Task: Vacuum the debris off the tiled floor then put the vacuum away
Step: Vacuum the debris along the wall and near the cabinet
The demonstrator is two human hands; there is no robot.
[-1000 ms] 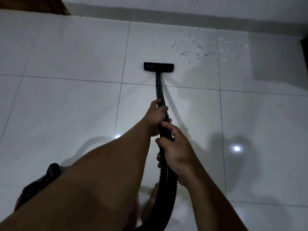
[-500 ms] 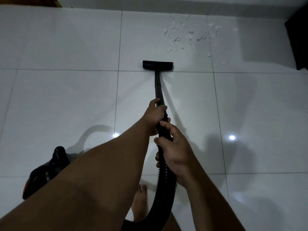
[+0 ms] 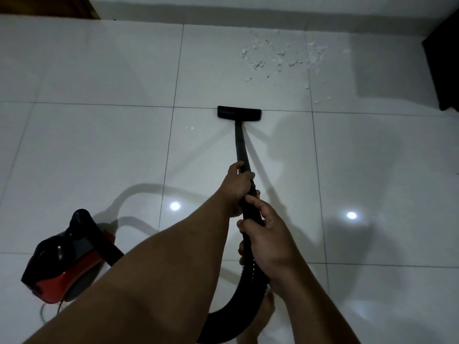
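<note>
Floor: large glossy white square tiles, thin dark grout lines, two bright lamp reflections on the sheen.

Near left edge of floor: vacuum body, rounded canister shape, shiny black top shell over red plastic lower, a thin cord trailing beneath. No brand or lettering legible on it.

Ribbed black hose curves up from the near edge toward the hands, corrugated texture visible just below the right hand.

Left hand: fingers curled round the smooth, rigid black wand, thumb on top, gripping it higher up toward the nozzle. Right hand just behind and touching the left; fingers wrapped round the handle end where wand meets hose, index finger laid across the tube. Both hands grip firmly; the tube passes through both palms.

Floor nozzle: flat, wide, matte black rectangular head, resting across a grout line near mid-floor.

Debris: small white crumbly flakes and scraps, scattered loosely toward the far right of the floor close to the wall, well ahead and right of the nozzle, not touching it.

Far right edge: dark furniture, detail unclear.
</note>
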